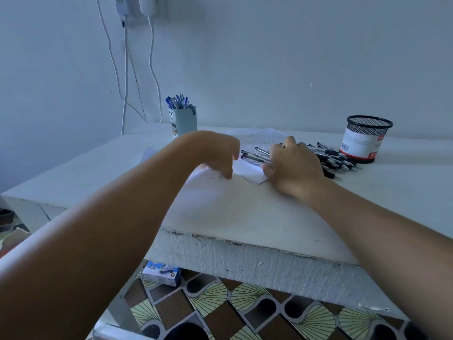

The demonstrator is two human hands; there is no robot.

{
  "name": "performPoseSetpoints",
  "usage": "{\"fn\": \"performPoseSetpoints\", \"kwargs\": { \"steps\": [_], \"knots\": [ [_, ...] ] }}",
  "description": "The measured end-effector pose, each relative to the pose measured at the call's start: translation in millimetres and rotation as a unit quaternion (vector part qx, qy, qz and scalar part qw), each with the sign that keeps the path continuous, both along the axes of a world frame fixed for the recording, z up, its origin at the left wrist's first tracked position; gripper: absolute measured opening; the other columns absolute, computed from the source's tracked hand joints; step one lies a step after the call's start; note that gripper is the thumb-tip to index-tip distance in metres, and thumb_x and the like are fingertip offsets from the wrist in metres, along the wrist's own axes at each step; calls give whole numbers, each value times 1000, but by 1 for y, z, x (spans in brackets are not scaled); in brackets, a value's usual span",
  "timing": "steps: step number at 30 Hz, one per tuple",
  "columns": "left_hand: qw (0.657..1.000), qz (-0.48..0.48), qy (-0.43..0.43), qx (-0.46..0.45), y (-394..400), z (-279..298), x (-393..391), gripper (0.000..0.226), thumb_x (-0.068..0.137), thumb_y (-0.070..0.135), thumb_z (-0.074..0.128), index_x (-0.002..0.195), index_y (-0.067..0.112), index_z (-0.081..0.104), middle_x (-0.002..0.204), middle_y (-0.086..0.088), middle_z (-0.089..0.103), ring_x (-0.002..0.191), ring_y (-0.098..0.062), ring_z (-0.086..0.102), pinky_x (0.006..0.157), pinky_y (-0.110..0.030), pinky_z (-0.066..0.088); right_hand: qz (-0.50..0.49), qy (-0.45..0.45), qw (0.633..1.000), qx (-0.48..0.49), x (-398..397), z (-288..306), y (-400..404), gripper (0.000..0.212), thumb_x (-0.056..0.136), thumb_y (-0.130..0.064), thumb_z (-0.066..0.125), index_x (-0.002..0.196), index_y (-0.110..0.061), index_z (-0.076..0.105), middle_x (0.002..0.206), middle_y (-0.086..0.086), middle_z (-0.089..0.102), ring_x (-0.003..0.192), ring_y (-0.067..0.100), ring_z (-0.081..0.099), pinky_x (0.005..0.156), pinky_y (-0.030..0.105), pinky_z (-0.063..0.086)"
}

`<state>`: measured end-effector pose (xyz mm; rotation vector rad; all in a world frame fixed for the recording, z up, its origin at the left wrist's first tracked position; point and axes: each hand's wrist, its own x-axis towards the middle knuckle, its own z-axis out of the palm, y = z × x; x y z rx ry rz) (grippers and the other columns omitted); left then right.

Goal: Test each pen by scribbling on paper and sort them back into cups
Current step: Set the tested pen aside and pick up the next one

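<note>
Blue pens fill the cup at eleven o'clock; black pile at two o'clock is untested, mesh cup looks empty; my right hand grips several pens, left hand loosely curled on paper.

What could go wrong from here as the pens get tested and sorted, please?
The right hand grips several pens at once, so one could slip out. The loose pile of black pens lies right beside that hand and could get knocked and roll. The left hand blurs over the paper, which could shift.
</note>
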<state>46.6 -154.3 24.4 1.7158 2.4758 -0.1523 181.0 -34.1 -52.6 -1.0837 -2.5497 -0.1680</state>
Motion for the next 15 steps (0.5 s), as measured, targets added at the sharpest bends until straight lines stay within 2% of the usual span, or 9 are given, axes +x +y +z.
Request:
{"fn": "performPoseSetpoints", "kwargs": {
  "steps": [2,4,6,8,10,11,13,14,15],
  "knots": [
    [999,13,-10,44,-1,3,-6,50,96,14,64,144,16,48,108,6,59,71,-14,54,43,-15,42,-12,8,1000,-27,0,2,1,30,101,-35,50,107,-7,57,121,16,45,108,38,51,77,40,40],
    [995,27,-24,97,0,6,-9,44,98,8,55,142,14,50,123,-2,58,65,-8,47,35,-11,34,-18,11,999,-38,1,3,3,28,101,-33,50,109,-7,57,122,15,44,110,38,50,77,39,39],
    [985,38,-34,167,5,7,-10,39,98,9,52,137,15,53,123,-4,56,75,-15,54,46,-18,37,-19,24,998,-45,3,3,7,24,102,-29,47,108,-8,55,123,15,45,111,38,50,77,39,39],
    [973,45,-46,220,12,7,-7,36,97,8,51,132,14,53,125,-7,57,95,-24,57,60,-26,42,-25,46,997,-54,5,5,13,23,105,-28,42,105,-8,55,121,16,47,110,39,51,79,40,41],
    [967,51,-79,237,25,4,0,33,96,7,51,128,10,54,124,-11,58,104,-29,59,75,-32,48,-31,65,996,-58,9,5,20,28,106,-28,41,106,-6,59,118,17,49,108,40,54,80,41,42],
    [965,53,-98,235,34,1,4,28,95,10,53,124,9,55,119,-11,59,103,-29,60,79,-34,49,-35,76,995,-57,11,6,23,29,106,-28,42,107,-6,61,117,17,50,106,41,55,80,41,43],
    [962,62,-152,220,50,-7,9,19,94,27,64,101,9,60,96,-7,63,84,-26,62,72,-31,49,-40,90,994,-52,17,6,29,28,105,-29,45,110,-7,61,118,18,52,103,42,58,79,41,44],
    [957,65,-197,202,58,-12,12,32,92,40,68,92,9,60,86,-5,65,75,-24,64,68,-27,52,-44,88,994,-52,20,7,31,28,105,-30,46,113,-7,60,119,19,52,105,42,59,78,41,42],
    [951,72,-244,178,64,-16,14,45,89,52,68,92,8,62,84,-7,69,74,-24,69,72,-29,58,-49,80,994,-56,22,8,33,29,105,-32,47,116,-8,58,121,18,52,108,42,59,79,41,41]
  ]
}}
